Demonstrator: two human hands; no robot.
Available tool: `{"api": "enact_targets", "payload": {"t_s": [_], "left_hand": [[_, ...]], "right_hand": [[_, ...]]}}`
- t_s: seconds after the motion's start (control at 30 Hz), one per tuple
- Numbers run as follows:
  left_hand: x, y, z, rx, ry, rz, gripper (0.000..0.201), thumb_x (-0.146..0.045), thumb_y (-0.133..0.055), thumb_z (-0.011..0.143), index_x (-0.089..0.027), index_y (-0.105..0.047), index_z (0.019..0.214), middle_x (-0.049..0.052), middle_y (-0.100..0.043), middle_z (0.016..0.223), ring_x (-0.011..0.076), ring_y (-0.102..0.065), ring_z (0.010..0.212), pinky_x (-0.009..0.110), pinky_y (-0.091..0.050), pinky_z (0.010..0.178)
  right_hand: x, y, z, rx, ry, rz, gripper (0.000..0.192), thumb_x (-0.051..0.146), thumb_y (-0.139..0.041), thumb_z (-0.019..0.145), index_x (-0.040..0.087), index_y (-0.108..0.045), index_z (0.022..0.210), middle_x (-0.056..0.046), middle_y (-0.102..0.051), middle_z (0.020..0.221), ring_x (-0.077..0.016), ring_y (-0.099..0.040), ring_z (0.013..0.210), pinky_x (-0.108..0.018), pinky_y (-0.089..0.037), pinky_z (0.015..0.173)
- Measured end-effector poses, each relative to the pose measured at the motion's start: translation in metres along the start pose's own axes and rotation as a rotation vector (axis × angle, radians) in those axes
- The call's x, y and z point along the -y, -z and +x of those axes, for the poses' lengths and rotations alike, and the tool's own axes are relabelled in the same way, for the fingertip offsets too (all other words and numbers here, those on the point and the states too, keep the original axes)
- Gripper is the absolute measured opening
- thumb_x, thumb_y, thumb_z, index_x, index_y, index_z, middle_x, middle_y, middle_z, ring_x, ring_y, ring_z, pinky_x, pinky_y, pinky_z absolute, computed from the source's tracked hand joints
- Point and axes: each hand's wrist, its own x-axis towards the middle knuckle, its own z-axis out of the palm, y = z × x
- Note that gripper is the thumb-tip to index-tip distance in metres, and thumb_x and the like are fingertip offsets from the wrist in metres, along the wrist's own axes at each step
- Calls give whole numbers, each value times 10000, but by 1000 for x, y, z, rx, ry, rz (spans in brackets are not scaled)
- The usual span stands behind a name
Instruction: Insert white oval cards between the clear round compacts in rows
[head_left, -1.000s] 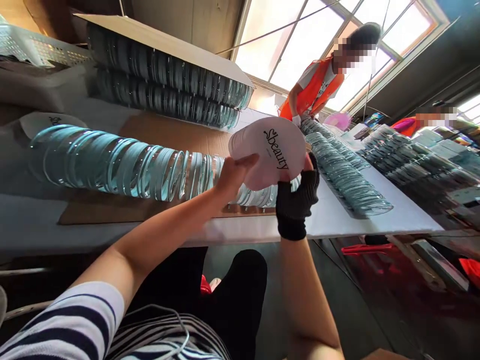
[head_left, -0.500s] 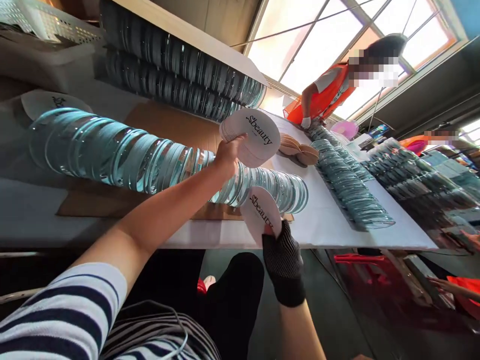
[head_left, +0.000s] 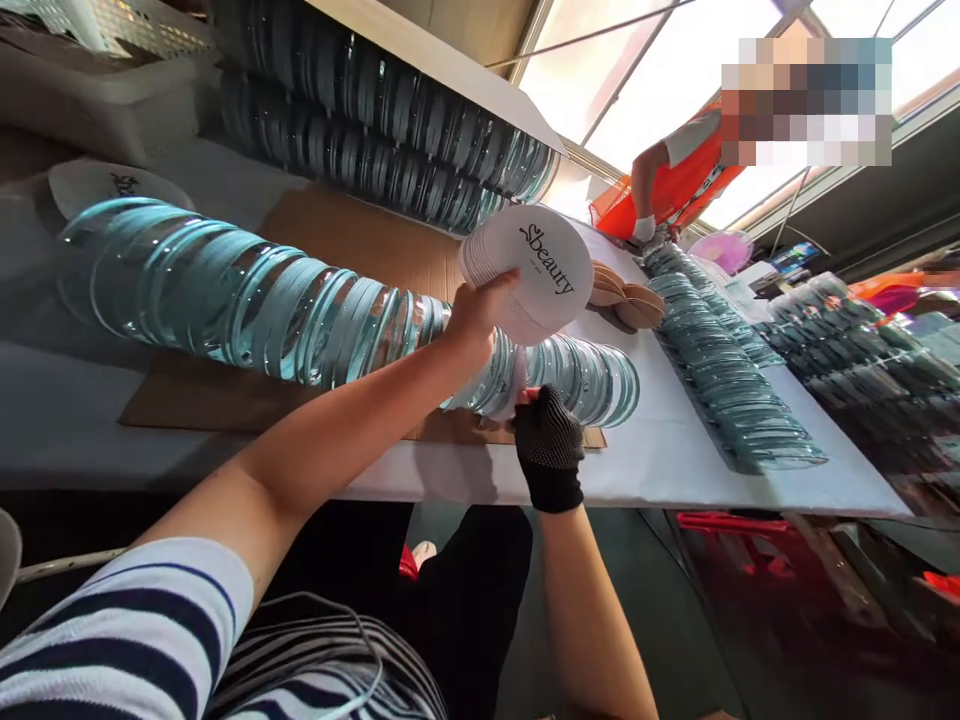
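Many discs [head_left: 555, 268] in left hand [head_left: 474, 318]

L arm [head_left: 322, 450] slants up fr. lower L, elbow bent; L grip [head_left: 474, 315], bare, sits higher, thumb extended, clamped firm. R forearm [head_left: 589, 605] near vert., wrist approx. straight; R grip [head_left: 550, 440], in dk. glove w/ bare fingertips, pinched, lower & apart.
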Motion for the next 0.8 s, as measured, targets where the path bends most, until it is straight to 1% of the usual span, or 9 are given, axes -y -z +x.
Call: {"api": "enact_targets", "payload": {"t_s": [0.1,0.2,0.27,0.4,0.5,0.53,0.6,0.7,0.8], "left_hand": [[-1,0,-2,-4,-4,-18,410,-188,-814,646,-188,-690,1036,66,-739,1041,298,-606,1185,443,-458,1033],[-5,0,-4,-2,3,-51,453,-176,-809,665,-192,-673,1098,66,-725,1099,293,-597,1201,441,-450,1049],[-8,1,-3,-7,17,-73,470,-182,-795,691,-185,-657,1140,70,-719,1122,287,-598,1202,435,-451,1054],[-13,3,5,-44,12,-127,446,-198,-729,773,-204,-625,1206,47,-714,1140,244,-599,1207,410,-456,1054],[-11,2,10,-54,-19,-139,438,-209,-736,767,-213,-632,1193,48,-711,1151,238,-594,1217,407,-450,1061],[-9,1,10,-58,-32,-128,445,-212,-754,746,-207,-640,1175,54,-711,1151,246,-594,1216,412,-449,1061],[-5,-2,6,-53,-62,-80,437,-211,-793,689,-187,-668,1106,63,-722,1113,264,-604,1196,416,-461,1047],[-3,-6,-13,18,-82,34,352,-230,-834,622,-174,-706,946,61,-748,977,279,-644,1115,403,-501,986],[-8,-2,-38,85,-60,128,332,-285,-856,589,-176,-716,870,65,-750,903,288,-679,1021,411,-527,917]], "right_hand": [[5,-2,10,135,42,-84,257,281,-424,955,151,-642,918,-92,-709,847,-153,-637,722,-237,-369,632],[5,-3,12,187,-36,-22,237,272,-444,931,156,-649,955,-84,-694,819,-147,-625,686,-233,-369,605],[2,-5,9,272,-136,273,299,274,-438,893,152,-619,1098,-35,-645,685,-137,-585,571,-226,-378,547],[-6,-11,-5,607,-225,1059,615,358,-437,844,152,-392,1421,109,-407,451,-117,-387,355,-214,-341,414],[-12,-7,-9,708,-218,1180,623,482,-465,843,135,-484,1360,124,-344,421,-98,-313,317,-210,-305,371],[-14,-2,-6,639,-214,1118,600,517,-487,843,118,-546,1288,105,-390,435,-97,-350,332,-214,-324,379],[-16,15,8,325,-171,936,567,556,-521,848,105,-605,1182,21,-565,563,-114,-502,441,-237,-426,459],[-17,44,41,-206,-70,642,620,543,-497,875,136,-511,1343,-122,-695,1039,-188,-670,840,-326,-545,730],[-9,61,60,-353,42,343,659,495,-466,882,169,-409,1452,-164,-555,1378,-259,-567,1217,-432,-497,952]]}}
